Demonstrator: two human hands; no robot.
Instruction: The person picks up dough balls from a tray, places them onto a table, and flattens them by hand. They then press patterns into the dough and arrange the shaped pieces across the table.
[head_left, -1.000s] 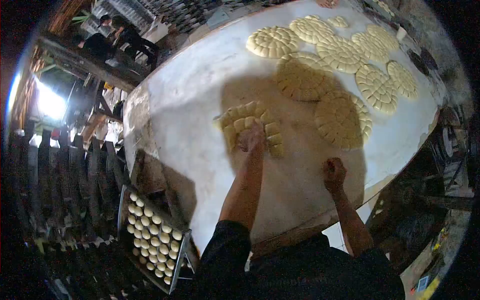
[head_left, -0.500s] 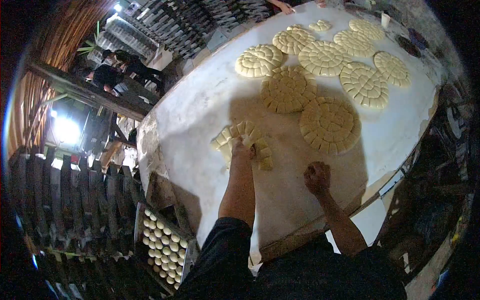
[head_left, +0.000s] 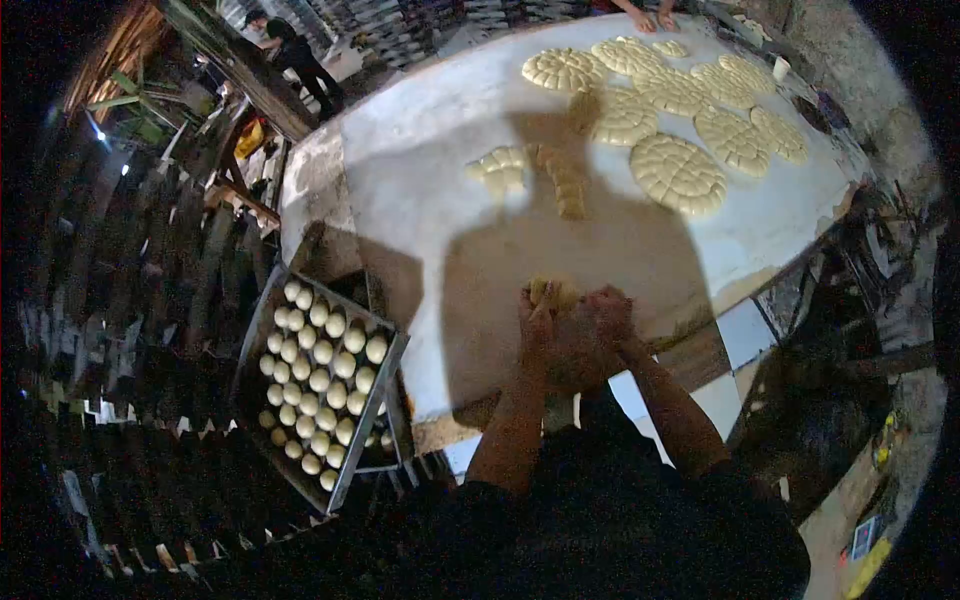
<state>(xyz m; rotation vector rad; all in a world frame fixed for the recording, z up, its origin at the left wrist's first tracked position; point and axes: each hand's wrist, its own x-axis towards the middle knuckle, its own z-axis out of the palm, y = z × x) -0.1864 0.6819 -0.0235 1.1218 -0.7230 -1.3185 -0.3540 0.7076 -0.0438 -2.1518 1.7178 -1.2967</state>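
And here we are at the near edge of the desk, the wearer's body at six o'clock, both hands low and close together in the wearer's own shadow. The left hand has its fingers curled round a pale lump of dough — gripped, by the look of it, right at the middle of the action. The right hand is just beside it at three o'clock, bunched up; it's dim down there, so whether those fingers pinch any dough, I can't tell.

Now the state of play! Look from twelve round to two o'clock: about nine scored rounds, broad and whole, crowded over the far side. Those look done as shapes. Between twelve and one, beyond most of them, sits a small piece, with another person's hands near it.

The unfinished business is nearer: at eleven o'clock a short scored patch, and at twelve a narrow strip in the shadow, neither one a full round. So I'd judge the bulk of the shaping done on the far side, with these partial bits and the lump in hand left over.

Down between eight and nine o'clock, a tilted tray carries rows of smooth balls — all uncut, well apart from the rounds.
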